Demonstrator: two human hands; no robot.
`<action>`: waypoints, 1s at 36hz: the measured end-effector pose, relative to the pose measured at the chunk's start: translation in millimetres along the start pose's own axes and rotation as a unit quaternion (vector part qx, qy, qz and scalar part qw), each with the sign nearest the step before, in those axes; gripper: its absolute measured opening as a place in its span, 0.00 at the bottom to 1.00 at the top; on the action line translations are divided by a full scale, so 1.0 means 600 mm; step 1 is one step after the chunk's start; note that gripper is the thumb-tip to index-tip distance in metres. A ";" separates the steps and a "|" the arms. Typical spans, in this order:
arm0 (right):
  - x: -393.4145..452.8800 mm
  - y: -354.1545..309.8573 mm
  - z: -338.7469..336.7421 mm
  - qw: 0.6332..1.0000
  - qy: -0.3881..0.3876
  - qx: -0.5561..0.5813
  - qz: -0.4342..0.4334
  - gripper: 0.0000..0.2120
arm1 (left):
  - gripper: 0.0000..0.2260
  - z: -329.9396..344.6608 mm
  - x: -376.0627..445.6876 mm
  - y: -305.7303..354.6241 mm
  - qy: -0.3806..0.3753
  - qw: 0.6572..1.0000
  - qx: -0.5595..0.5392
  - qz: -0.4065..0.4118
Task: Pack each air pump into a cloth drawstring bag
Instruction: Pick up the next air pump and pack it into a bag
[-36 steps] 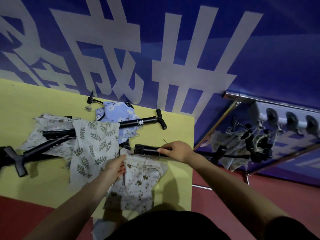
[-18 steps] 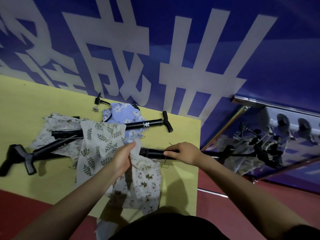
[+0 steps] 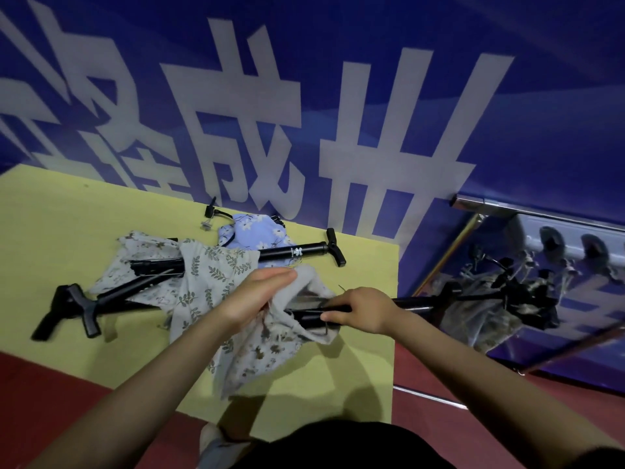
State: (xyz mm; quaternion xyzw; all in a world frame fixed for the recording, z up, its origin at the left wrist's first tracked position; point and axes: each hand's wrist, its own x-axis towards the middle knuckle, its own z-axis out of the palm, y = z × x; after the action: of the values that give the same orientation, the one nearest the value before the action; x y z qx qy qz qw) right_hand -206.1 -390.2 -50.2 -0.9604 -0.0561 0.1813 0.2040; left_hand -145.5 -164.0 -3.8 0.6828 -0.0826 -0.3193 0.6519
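Note:
My left hand (image 3: 255, 296) holds up the mouth of a pale cloth bag (image 3: 267, 343) printed with small brown figures. My right hand (image 3: 360, 309) grips a black air pump (image 3: 419, 302) whose near end sits in the bag's opening. The pump's far end reaches past the table's right edge. Another black pump (image 3: 297, 252) lies across a blue flowered bag (image 3: 253, 231). Two more pumps (image 3: 111, 299) with T-handles lie to the left, partly under a leaf-print bag (image 3: 209, 279) and a pale bag (image 3: 135, 252).
The yellow table (image 3: 67, 214) stands against a blue wall with large white characters (image 3: 338, 130). To the right a metal rack (image 3: 541, 221) holds more pumps and cloth bags (image 3: 507, 299). The floor (image 3: 50, 384) is red.
My left hand has lifted the bag's mouth up and right, toward the pump. The pump's end, bare before, now sits inside the opening.

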 end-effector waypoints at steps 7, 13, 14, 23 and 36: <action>-0.025 -0.051 -0.012 0.996 0.044 -0.011 -0.081 0.19 | 0.08 -0.004 -0.019 -0.004 0.053 0.969 0.237 0.048; -0.035 -0.069 -0.025 0.983 0.098 -0.063 -0.143 0.32 | 0.20 0.002 -0.034 -0.005 -0.071 0.934 0.342 -0.074; -0.037 -0.070 -0.029 0.980 0.104 -0.073 -0.156 0.33 | 0.22 0.003 -0.037 -0.005 -0.103 0.925 0.351 -0.101; -0.035 -0.084 -0.053 0.968 0.107 -0.132 -0.185 0.33 | 0.34 0.013 -0.056 -0.036 -0.114 0.956 0.243 -0.120; -0.021 -0.074 -0.041 0.918 0.304 -0.085 -0.241 0.26 | 0.22 0.017 -0.057 -0.056 0.006 0.986 0.157 -0.057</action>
State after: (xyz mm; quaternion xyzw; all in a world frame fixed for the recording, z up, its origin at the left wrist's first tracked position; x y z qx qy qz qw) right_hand -210.3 -361.1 -6.5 -0.9403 -0.2367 -0.1795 0.1659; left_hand -188.1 -150.0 -23.9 0.7825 -0.0889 -0.3347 0.5176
